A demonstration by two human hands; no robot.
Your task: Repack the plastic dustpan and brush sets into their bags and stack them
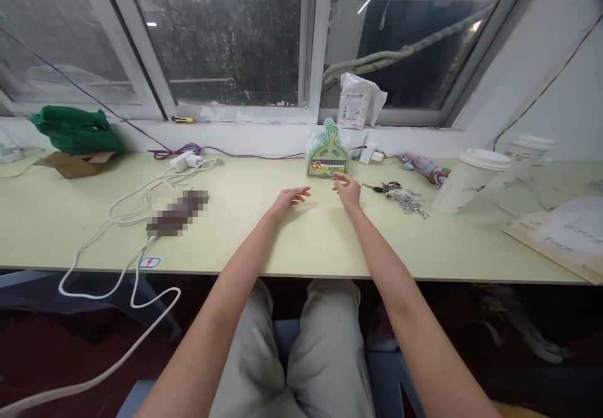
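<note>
A wrapped pack of green, rounded items with a looped handle (328, 152) stands upright at the back of the pale green table (226, 217). My left hand (288, 200) is over the table in front of the pack and to its left, fingers apart and holding nothing. Just in front of the pack, my right hand (347, 192) has its fingers bent and spread, with nothing visible between them. Whether its fingertips touch the wrapping cannot be made out. Keys with a silvery charm (406, 199) lie right of my right hand.
White cables (113, 220) and a blurred-out dark object (176, 214) lie on the left. Lidded paper cups (471, 179) and a paper bag (560, 232) stand or lie right. A green bag (75, 130) sits on cardboard (80, 164) at back left.
</note>
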